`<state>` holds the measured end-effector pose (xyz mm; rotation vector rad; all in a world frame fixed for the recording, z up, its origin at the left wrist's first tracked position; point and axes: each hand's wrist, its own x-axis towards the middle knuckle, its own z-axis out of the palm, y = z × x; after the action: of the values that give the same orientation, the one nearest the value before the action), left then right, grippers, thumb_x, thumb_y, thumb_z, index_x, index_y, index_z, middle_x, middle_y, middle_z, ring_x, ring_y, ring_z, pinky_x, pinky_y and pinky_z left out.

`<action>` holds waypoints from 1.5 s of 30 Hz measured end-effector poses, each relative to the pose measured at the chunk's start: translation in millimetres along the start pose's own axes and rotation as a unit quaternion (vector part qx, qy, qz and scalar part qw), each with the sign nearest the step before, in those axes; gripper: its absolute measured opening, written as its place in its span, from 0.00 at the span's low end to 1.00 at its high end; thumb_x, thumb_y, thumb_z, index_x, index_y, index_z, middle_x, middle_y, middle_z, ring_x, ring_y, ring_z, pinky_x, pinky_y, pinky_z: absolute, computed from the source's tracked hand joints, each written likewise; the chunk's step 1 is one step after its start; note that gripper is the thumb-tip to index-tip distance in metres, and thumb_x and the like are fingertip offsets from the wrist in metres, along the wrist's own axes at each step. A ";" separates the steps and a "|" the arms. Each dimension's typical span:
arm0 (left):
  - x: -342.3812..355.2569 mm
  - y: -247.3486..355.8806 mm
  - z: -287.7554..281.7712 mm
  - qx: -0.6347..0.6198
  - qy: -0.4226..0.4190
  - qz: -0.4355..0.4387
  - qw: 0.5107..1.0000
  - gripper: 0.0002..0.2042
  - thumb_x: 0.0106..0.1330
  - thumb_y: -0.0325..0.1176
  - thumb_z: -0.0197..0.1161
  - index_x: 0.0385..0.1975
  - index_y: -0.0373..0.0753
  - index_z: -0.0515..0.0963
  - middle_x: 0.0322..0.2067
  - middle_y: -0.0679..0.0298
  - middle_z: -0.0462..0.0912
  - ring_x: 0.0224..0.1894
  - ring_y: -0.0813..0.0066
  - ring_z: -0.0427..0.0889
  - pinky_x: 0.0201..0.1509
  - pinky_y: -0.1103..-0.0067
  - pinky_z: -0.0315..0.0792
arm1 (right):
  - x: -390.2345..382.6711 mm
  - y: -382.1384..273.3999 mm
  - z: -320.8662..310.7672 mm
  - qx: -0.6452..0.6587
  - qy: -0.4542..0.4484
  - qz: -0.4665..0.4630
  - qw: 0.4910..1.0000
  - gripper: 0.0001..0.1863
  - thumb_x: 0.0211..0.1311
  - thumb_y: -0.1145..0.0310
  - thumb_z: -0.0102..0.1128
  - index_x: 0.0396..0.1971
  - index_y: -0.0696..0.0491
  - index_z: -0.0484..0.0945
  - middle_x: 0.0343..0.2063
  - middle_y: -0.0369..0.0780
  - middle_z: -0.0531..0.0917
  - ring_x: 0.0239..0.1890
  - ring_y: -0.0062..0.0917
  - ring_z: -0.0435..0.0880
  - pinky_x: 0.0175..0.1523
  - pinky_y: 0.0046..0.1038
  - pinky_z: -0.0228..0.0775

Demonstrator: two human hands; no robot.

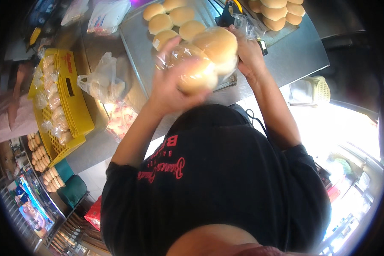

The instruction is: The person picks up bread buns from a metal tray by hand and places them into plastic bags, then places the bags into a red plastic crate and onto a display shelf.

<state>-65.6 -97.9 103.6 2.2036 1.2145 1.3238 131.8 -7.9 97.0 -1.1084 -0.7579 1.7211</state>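
A clear plastic bag of round, golden buns point(217, 46) is between my hands, above the near edge of the table. My left hand point(170, 81), smeared by motion, is wrapped round its left side. At the right end, my right hand point(248, 53) is closed on the gathered plastic, and the loose bag mouth point(247, 26) sticks out past the fingers. Just beyond that hand stands a black bag-neck sealer point(231, 16) with a yellow-orange curved edge. Loose buns point(160, 23) sit in rows on a metal tray point(134, 32) behind the bag.
More buns point(277, 13) are piled on a tray at the far right. To the left are a yellow crate point(79, 106) of bagged bread, a white plastic bag point(104, 79) and stacked packaging bags point(109, 17). Another person's arm point(17, 91) shows beyond the crate.
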 end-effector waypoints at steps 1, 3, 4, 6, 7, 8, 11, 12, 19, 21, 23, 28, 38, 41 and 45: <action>-0.9 -7.9 6.1 -0.045 0.056 -0.034 0.997 0.34 0.43 0.30 0.76 0.54 0.37 0.68 0.57 0.50 0.65 0.61 0.54 0.65 0.62 0.60 0.64 | -2.7 -2.2 -0.6 0.012 -0.017 0.004 1.000 0.20 0.71 0.59 0.46 0.48 0.62 0.76 0.43 0.42 0.81 0.45 0.26 0.80 0.51 0.25 0.74; -2.7 -11.7 15.6 -0.384 0.096 -0.281 0.874 0.32 0.50 0.39 0.72 0.54 0.36 0.65 0.52 0.54 0.71 0.56 0.64 0.71 0.59 0.66 0.68 | -0.1 -5.7 -8.8 0.050 -0.128 0.015 0.990 0.26 0.72 0.54 0.41 0.54 0.62 0.71 0.51 0.44 0.77 0.52 0.28 0.77 0.58 0.28 0.70; -0.4 -13.8 16.4 -0.471 0.089 -0.350 0.805 0.34 0.51 0.42 0.71 0.55 0.36 0.63 0.52 0.54 0.71 0.55 0.65 0.72 0.58 0.68 0.69 | -2.7 -12.1 -10.3 0.055 -0.171 0.001 0.984 0.27 0.73 0.52 0.39 0.55 0.62 0.70 0.53 0.44 0.76 0.53 0.28 0.77 0.59 0.29 0.69; 1.6 -6.8 20.0 -0.526 0.079 -0.424 0.733 0.37 0.53 0.50 0.69 0.57 0.36 0.62 0.53 0.54 0.70 0.57 0.63 0.71 0.60 0.69 0.67 | -6.4 -17.0 -15.8 0.045 -0.192 -0.021 0.980 0.31 0.73 0.49 0.35 0.58 0.62 0.66 0.57 0.45 0.72 0.56 0.31 0.75 0.61 0.31 0.68; 2.8 0.3 15.7 -0.400 0.049 -0.330 0.854 0.38 0.51 0.51 0.71 0.57 0.36 0.63 0.55 0.52 0.68 0.58 0.60 0.70 0.61 0.67 0.66 | -5.5 -15.6 -24.1 0.074 -0.189 -0.006 0.979 0.31 0.72 0.49 0.35 0.58 0.62 0.66 0.57 0.45 0.72 0.56 0.31 0.75 0.61 0.31 0.69; 7.3 9.0 7.9 -0.260 0.020 -0.218 0.941 0.39 0.49 0.51 0.72 0.57 0.36 0.63 0.57 0.50 0.67 0.58 0.57 0.70 0.61 0.66 0.65 | -3.6 -13.8 -36.1 0.101 -0.188 0.008 0.977 0.31 0.72 0.49 0.36 0.58 0.62 0.66 0.57 0.45 0.72 0.56 0.31 0.75 0.60 0.32 0.69; 14.0 14.9 3.0 0.040 -0.010 0.087 0.995 0.42 0.43 0.50 0.76 0.57 0.36 0.65 0.60 0.46 0.64 0.58 0.50 0.70 0.62 0.63 0.64 | -4.3 -7.0 -49.5 0.153 -0.206 0.058 0.965 0.30 0.72 0.49 0.38 0.57 0.62 0.67 0.54 0.46 0.74 0.54 0.31 0.76 0.59 0.31 0.70; 13.5 1.9 12.8 0.033 0.014 0.150 0.988 0.42 0.42 0.48 0.78 0.56 0.36 0.65 0.59 0.45 0.64 0.57 0.50 0.70 0.61 0.63 0.65 | -7.0 -3.0 -45.6 0.152 -0.209 0.073 0.963 0.30 0.72 0.50 0.37 0.56 0.63 0.68 0.53 0.46 0.75 0.53 0.31 0.77 0.59 0.31 0.70; 9.0 42.4 2.5 -0.132 0.015 -0.188 0.973 0.31 0.53 0.40 0.73 0.55 0.38 0.69 0.56 0.52 0.70 0.56 0.52 0.73 0.53 0.70 0.72 | -19.5 -15.6 -45.5 0.094 -0.049 0.001 0.994 0.28 0.70 0.52 0.45 0.58 0.61 0.67 0.52 0.43 0.77 0.51 0.27 0.78 0.54 0.29 0.72; 20.1 42.6 -0.1 -0.004 -0.021 -0.065 0.998 0.28 0.57 0.38 0.70 0.56 0.38 0.68 0.56 0.54 0.70 0.56 0.52 0.72 0.53 0.69 0.72 | -13.3 -10.3 -59.0 0.064 0.028 0.069 0.995 0.28 0.70 0.53 0.48 0.58 0.62 0.67 0.51 0.43 0.77 0.50 0.26 0.79 0.52 0.28 0.74; 26.0 32.2 -0.3 0.148 -0.089 0.153 0.973 0.28 0.59 0.36 0.68 0.58 0.39 0.65 0.56 0.54 0.71 0.57 0.53 0.72 0.54 0.65 0.71 | -32.9 -17.6 -35.1 0.038 0.054 0.063 0.996 0.25 0.69 0.56 0.51 0.53 0.63 0.70 0.45 0.42 0.80 0.44 0.24 0.81 0.46 0.26 0.75; 2.1 15.2 14.6 -0.242 -0.082 -0.268 0.929 0.42 0.45 0.42 0.77 0.61 0.40 0.61 0.57 0.52 0.69 0.59 0.55 0.70 0.56 0.64 0.70 | -22.2 -10.4 -45.7 -0.083 -0.001 -0.071 0.994 0.18 0.68 0.59 0.54 0.46 0.58 0.73 0.36 0.39 0.81 0.39 0.21 0.79 0.41 0.26 0.74; 41.1 -6.6 20.7 0.089 -0.008 0.225 0.970 0.28 0.45 0.35 0.75 0.46 0.38 0.71 0.52 0.47 0.71 0.51 0.49 0.74 0.51 0.64 0.72 | -11.0 -25.0 -51.3 -0.423 0.086 -0.195 0.881 0.18 0.62 0.53 0.58 0.37 0.54 0.80 0.28 0.45 0.83 0.29 0.34 0.83 0.34 0.33 0.73; 40.5 -13.2 54.4 -0.025 0.064 0.043 0.997 0.26 0.46 0.31 0.74 0.46 0.35 0.70 0.45 0.52 0.76 0.46 0.59 0.78 0.50 0.71 0.73 | 26.9 -27.9 -75.9 -0.547 0.176 -0.359 0.736 0.21 0.56 0.48 0.61 0.36 0.51 0.82 0.21 0.49 0.81 0.24 0.44 0.81 0.31 0.38 0.73; 9.8 -46.0 101.5 -0.359 0.071 -0.283 0.887 0.25 0.53 0.29 0.70 0.51 0.34 0.68 0.46 0.60 0.76 0.47 0.75 0.76 0.53 0.77 0.71 | 59.8 -9.2 -104.5 -0.405 0.199 -0.202 0.869 0.22 0.61 0.51 0.60 0.36 0.59 0.81 0.26 0.45 0.83 0.29 0.32 0.81 0.38 0.30 0.72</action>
<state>-2.5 -46.4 26.9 1.1426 1.0528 1.3796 220.7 52.4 41.8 -1.6410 -1.3793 0.7534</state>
